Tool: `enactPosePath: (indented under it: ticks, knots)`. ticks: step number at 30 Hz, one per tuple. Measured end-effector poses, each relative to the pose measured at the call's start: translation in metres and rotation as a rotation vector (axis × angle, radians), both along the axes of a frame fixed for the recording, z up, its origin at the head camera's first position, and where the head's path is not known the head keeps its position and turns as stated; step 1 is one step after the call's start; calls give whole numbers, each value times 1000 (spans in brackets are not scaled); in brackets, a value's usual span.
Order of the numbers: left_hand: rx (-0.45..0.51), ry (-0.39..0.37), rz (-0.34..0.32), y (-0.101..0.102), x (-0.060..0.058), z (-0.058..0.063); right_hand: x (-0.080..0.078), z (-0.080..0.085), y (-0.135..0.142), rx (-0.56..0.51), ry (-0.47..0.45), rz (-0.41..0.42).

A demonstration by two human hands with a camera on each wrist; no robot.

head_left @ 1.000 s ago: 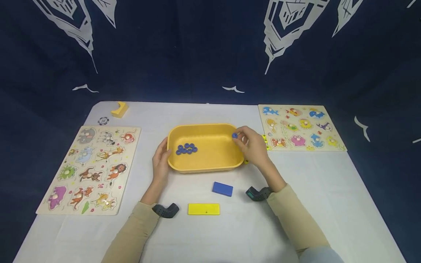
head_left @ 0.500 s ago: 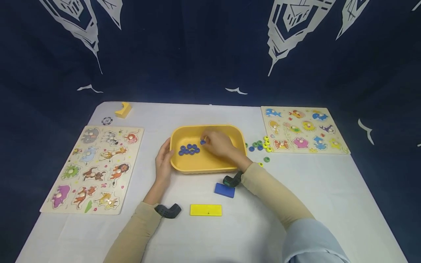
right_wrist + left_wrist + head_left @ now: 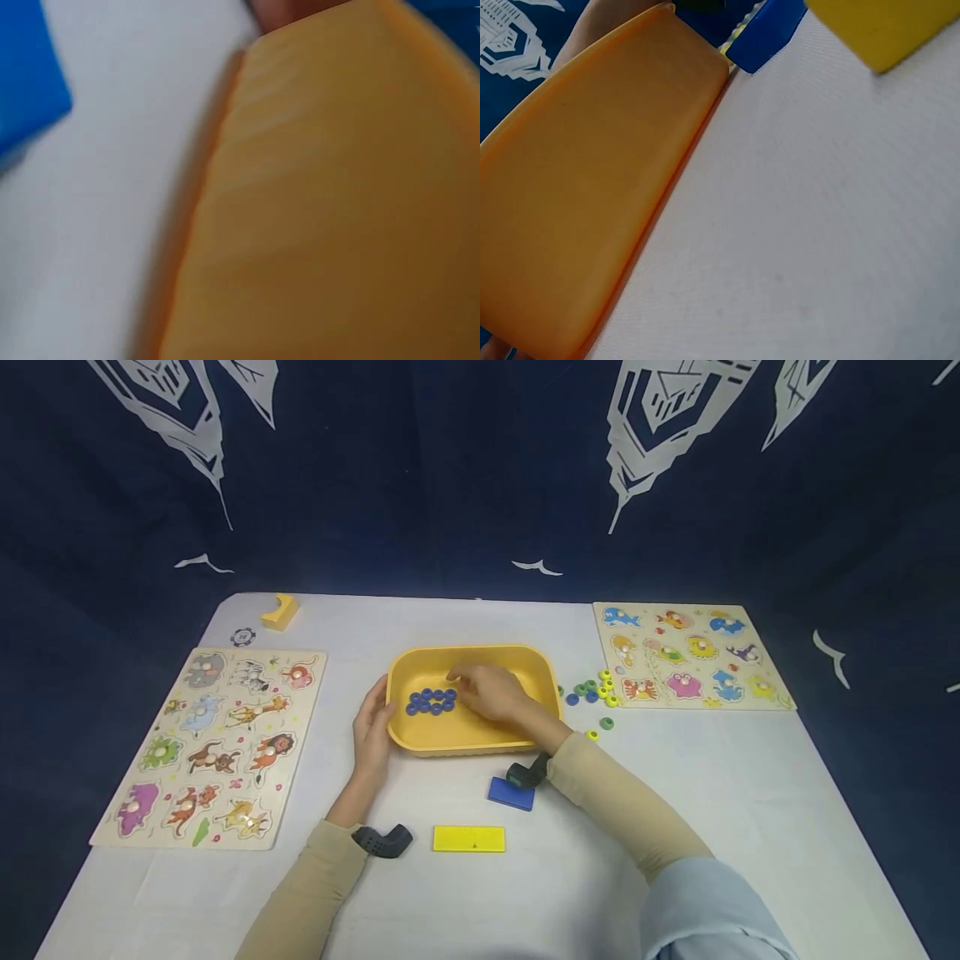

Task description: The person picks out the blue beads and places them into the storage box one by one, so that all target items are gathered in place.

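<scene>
A yellow tray [image 3: 450, 745] stands mid-table, its side wall filling much of both wrist views. My left hand [image 3: 372, 727] holds the tray's left end, thumb over the rim and fingers along the outside. Inside the tray, left of its middle, several blue ring-shaped beads [image 3: 426, 695] lie in a close cluster. My right hand [image 3: 491, 692] is inside the tray, just right of the cluster, with its fingertips beside the rightmost beads. No bead shows held in it, though the undersides of its fingers are hidden. The wrist views do not show the beads.
Green, yellow and blue beads [image 3: 592, 691] lie loose right of the tray. A blue block [image 3: 512, 794] and a yellow block [image 3: 469, 839] lie in front. Animal puzzle boards lie left [image 3: 217, 752] and right [image 3: 693, 652]. A yellow notched block [image 3: 280, 612] sits at the back left.
My right hand brought a blue bead leftward from the tray's right end to the cluster, and let it go there. The cluster has one more bead. My left hand stays on the tray.
</scene>
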State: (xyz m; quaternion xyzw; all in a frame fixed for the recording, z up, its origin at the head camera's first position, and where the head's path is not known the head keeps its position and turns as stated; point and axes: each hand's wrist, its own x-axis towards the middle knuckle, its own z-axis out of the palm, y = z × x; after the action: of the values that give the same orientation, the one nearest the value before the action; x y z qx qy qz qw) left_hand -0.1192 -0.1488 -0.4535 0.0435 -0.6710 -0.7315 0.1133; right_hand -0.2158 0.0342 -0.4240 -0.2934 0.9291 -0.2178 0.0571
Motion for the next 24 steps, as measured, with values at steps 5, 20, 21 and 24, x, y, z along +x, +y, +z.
enactPosePath:
  ticks: [5,20,21,24]
  knots:
    - [-5,-1,-7,1,0,0,12,12,21,-167,96,-82]
    - [-11,-20,3,1,1,2,39,-7,129,-388,412,-500]
    - [-10,-20,2,1,1,2,40,-11,135,-386,409,-531]
    - [-1,-18,0,2,1,2,42,-23,149,-363,389,-619]
